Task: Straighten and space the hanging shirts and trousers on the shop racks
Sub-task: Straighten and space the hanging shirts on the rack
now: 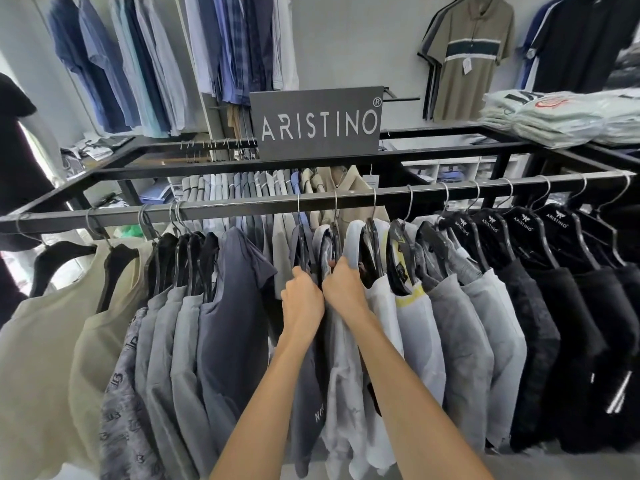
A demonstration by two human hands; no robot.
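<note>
Hands (302, 301) grip hangers (335, 237); rail (249, 203) gap leftward

A dark grey sign board (317, 124) standing on the top of the black clothes rack (221, 207) reads "ARISTINO" in pale capitals, with a small ® at its upper right corner. The same word, "ARISTINO", is printed in white under a small emblem on the necks of the black hangers (459, 226) on the right of the front rail. A dark grey shirt (308, 393) in the middle shows white letters "NIK", the rest hidden by a fold. Print on the patterned grey shirt (117, 403) and the paper tag (467, 65) on the striped polo is too small to read.
</note>
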